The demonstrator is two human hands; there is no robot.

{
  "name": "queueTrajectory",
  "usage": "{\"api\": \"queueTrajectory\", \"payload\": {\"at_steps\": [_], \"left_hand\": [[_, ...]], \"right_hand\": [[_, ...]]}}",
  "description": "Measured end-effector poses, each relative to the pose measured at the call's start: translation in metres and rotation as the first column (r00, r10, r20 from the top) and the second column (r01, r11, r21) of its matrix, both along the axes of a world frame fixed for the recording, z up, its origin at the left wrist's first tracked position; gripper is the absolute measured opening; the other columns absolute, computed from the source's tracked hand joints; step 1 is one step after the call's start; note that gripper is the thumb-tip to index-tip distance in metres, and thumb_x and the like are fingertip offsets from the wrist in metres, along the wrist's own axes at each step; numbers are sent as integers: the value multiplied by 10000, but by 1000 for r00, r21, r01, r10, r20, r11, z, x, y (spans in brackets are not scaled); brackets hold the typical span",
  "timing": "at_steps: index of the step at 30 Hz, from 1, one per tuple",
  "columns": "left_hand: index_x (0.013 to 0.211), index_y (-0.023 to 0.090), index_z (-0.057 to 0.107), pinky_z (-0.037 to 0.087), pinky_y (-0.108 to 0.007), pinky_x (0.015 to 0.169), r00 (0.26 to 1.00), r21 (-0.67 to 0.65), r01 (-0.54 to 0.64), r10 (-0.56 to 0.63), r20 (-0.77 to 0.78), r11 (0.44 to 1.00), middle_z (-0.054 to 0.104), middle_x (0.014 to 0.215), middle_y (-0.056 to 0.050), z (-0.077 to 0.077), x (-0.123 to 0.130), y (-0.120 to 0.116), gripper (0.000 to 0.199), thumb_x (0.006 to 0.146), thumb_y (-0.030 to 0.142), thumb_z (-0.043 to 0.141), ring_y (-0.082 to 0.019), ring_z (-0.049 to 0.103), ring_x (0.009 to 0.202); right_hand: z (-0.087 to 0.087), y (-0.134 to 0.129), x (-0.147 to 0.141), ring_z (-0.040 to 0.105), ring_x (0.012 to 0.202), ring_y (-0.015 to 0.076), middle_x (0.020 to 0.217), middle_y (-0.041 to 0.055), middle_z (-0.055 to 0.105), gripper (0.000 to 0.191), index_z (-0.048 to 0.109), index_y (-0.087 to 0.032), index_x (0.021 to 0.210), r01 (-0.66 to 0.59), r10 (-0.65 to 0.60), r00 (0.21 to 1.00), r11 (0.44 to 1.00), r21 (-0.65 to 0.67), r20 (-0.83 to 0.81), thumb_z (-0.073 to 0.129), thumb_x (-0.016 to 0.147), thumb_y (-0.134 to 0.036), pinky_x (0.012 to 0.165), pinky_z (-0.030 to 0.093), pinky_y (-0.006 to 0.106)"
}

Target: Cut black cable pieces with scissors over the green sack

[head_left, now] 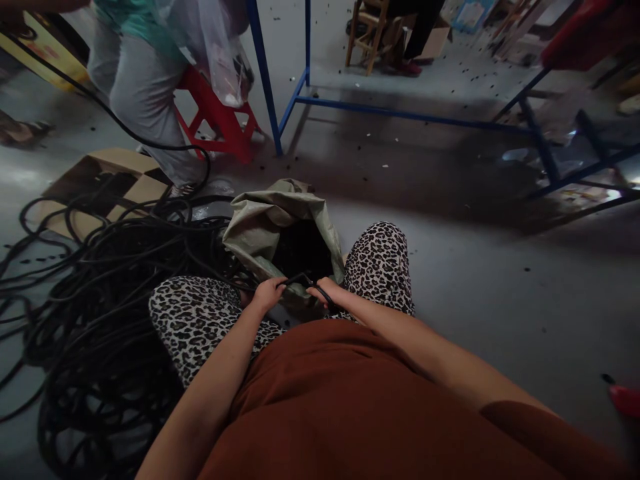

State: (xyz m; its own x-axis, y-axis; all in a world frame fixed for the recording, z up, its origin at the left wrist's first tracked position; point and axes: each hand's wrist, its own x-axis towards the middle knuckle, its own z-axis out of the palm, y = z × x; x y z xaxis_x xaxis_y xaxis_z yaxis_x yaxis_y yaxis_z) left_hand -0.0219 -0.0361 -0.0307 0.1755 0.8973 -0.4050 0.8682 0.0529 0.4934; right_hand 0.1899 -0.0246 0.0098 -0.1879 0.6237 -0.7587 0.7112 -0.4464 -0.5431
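Pinched in my left hand (270, 293) is the end of a black rubber cord (296, 278), which bends over the near rim of an open sack. My right hand (325, 291) is closed around a small dark tool with a curved black handle (321, 295); its kind is hard to make out. The tool's front meets the cord between my hands. Between my knees stands the greenish woven sack (255, 220), its mouth rolled back and its inside dark. A large tangled heap of black cord (115, 287) lies to my left.
An open cardboard box (107, 160) sits beyond the heap. Another person in grey trousers (145, 100) is near a red stool (220, 120). A blue metal frame (390, 113) stands ahead. Small black bits dot the floor, and a wooden chair (369, 30) is farther back.
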Motion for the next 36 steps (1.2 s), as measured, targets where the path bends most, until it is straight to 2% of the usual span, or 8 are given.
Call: {"api": "queueTrajectory", "payload": {"at_steps": [3, 8, 14, 27, 36], "left_hand": [[1112, 204, 637, 433, -272, 951, 1000, 13, -29, 29, -2, 999, 660, 1114, -35, 0, -1, 0, 326, 824, 229, 485, -180, 589, 1056], [1130, 182, 624, 435, -292, 957, 995, 82, -98, 96, 21, 992, 650, 1133, -53, 0, -3, 1, 339, 831, 234, 473, -190, 584, 1069], [1123, 184, 623, 440, -305, 963, 980, 155, -188, 176, 90, 970, 655, 1123, -51, -4, -4, 3, 334, 827, 237, 479, -182, 591, 1057], [1107, 211, 628, 455, -288, 940, 989, 154, -117, 101, 107, 981, 667, 1097, -30, 0, 5, 1, 326, 821, 247, 477, -169, 602, 1032], [1120, 202, 621, 445, -300, 951, 989, 114, -100, 87, 120, 988, 659, 1114, -40, 4, 9, 0, 333, 829, 243, 465, -173, 592, 1045]], "right_hand": [[-4, 1, 2, 462, 278, 112, 367, -24, 447, 317, 552, -128, 602, -39, 39, 999, 999, -1, -35, 608, 789, -378, 315, 337, 181], [-8, 1, 3, 465, 287, 109, 378, -32, 450, 392, 555, -133, 682, 58, -58, 996, 998, 2, -70, 589, 795, -506, 310, 337, 178], [-6, -3, 2, 501, 328, 110, 457, -26, 531, 457, 558, -133, 871, 7, -20, 986, 997, -74, -164, 572, 785, -582, 332, 369, 176], [-7, -1, 0, 518, 362, 107, 503, -26, 549, 514, 569, -127, 934, 22, -37, 984, 996, -87, -176, 591, 755, -609, 340, 372, 170], [-8, 2, 2, 513, 327, 109, 456, -19, 541, 448, 573, -120, 865, 33, -52, 979, 995, -97, -197, 603, 777, -558, 324, 376, 167]]}}
